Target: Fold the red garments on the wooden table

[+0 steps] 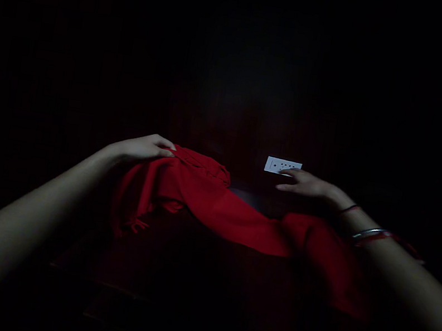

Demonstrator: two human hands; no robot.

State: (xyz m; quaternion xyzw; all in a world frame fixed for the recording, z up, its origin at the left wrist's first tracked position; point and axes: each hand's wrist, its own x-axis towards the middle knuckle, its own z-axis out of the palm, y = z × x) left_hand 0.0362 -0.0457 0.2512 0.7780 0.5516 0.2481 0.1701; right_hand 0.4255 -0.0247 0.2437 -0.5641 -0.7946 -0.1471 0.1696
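Observation:
A red fringed scarf point(233, 215) stretches across the middle of the head view, bunched at its left end and trailing off to the lower right. My left hand point(150, 147) is closed on the bunched end, thumb and fingers pinching the cloth, with the fringe hanging below. My right hand point(305, 184) is apart from the scarf, its fingers stretched out and spread. Its fingertips overlap the near right corner of a white card point(272, 164) with small dark marks; whether they touch it, I cannot tell.
A dark table point(136, 264) lies under the scarf, its front edge faintly visible toward the bottom. Bracelets point(371, 234) circle my right wrist. Deep darkness hides the surroundings.

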